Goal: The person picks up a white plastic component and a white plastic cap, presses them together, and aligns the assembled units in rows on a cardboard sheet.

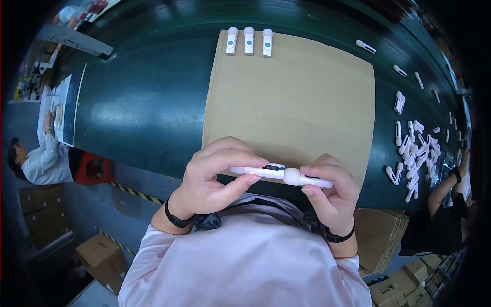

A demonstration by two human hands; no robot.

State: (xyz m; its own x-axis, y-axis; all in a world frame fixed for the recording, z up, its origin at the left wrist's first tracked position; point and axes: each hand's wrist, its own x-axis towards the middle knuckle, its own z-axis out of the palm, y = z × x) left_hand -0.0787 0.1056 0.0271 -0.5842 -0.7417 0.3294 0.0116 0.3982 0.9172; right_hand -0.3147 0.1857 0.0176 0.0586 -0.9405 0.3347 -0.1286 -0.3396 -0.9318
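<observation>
My left hand (212,174) pinches a white round-headed handheld device (267,172) with a dark panel between thumb and fingers. A second device of the same kind (293,176) is gripped by my right hand (335,192), its round head pointing left. The two meet end to end, or nearly so, above the near edge of a cardboard sheet (286,97); whether they touch I cannot tell. At the sheet's far left edge, three such devices (249,42) lie side by side, round heads away from me, each showing a blue round mark.
On the green table (138,102), a loose pile of similar devices (417,151) lies to the right, with several scattered beyond it. A co-worker's arm (445,192) reaches in at the far right. Another person (43,158) sits at the left near a red stool (94,169).
</observation>
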